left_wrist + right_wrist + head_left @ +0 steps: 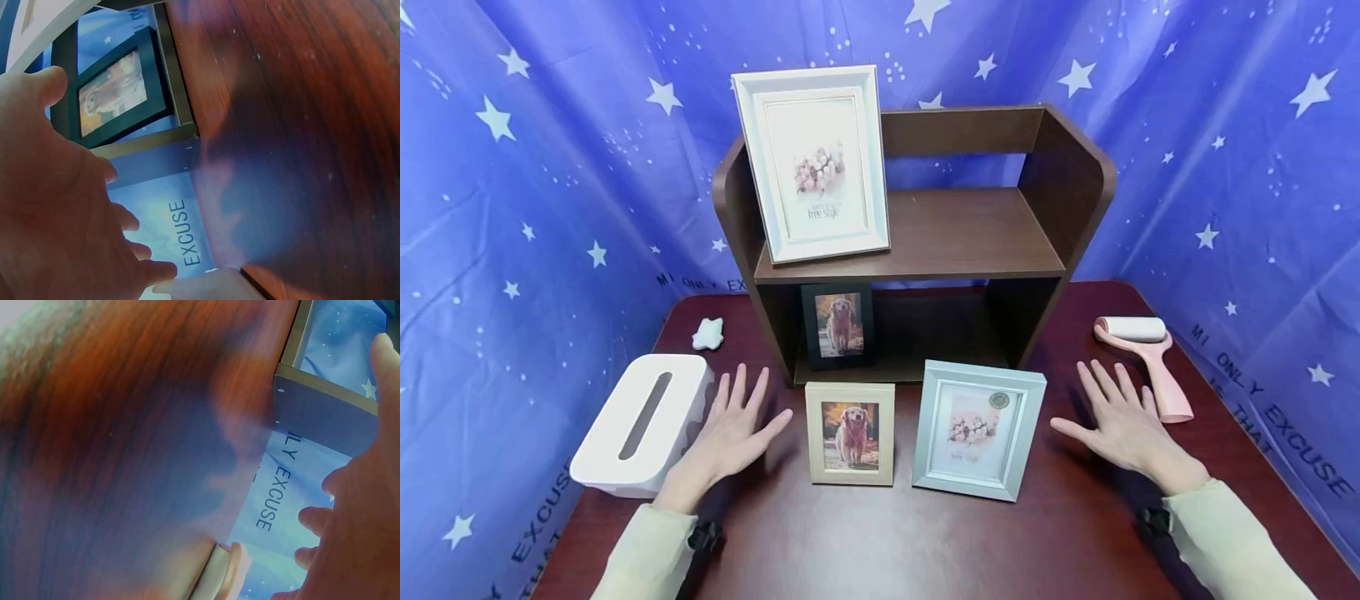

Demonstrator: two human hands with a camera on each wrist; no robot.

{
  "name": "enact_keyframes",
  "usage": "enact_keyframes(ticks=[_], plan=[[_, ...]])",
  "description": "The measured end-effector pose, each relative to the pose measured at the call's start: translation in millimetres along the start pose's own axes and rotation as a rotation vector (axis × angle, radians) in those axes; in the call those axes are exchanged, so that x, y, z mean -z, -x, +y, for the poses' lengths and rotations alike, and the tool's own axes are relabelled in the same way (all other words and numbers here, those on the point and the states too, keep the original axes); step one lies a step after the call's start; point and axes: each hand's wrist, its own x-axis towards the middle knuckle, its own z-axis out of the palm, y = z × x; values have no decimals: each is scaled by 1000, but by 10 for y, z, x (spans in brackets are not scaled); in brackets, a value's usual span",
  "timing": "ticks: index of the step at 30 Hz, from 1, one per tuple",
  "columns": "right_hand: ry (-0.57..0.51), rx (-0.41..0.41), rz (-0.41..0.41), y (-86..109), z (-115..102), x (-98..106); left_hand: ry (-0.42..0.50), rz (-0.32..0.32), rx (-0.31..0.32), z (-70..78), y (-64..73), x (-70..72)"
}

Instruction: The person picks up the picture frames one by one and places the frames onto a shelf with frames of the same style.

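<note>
My left hand (pixel 730 437) is spread palm down over the table, between a white tissue box (pixel 640 417) and a beige picture frame (pixel 852 433) with a dog photo. On the other side my right hand (pixel 1123 425) is spread too, between a pale blue picture frame (pixel 977 429) and a pink lint roller (pixel 1157 375). Neither hand holds anything. A large white picture frame (pixel 816 167) leans on the upper shelf at left. Below it, a dark picture frame (pixel 840 325) stands on the lower shelf; the left wrist view shows this dark frame (pixel 119 94) beyond the thumb.
The brown two-tier shelf (pixel 977 233) stands at the back of the dark red table (pixel 880 550). Near its left side lies a small white object (pixel 708 333). A blue curtain (pixel 572 167) with white stars surrounds the table at the back and sides.
</note>
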Motion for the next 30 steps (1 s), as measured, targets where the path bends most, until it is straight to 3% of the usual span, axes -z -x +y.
enact_keyframes(ticks=[22,30], plan=[[21,15,14,-20,-2,13,-9,1,-5,-14,-68,-10],[-56,114,60,-17,38,5,62,-29,2,6,-76,21]])
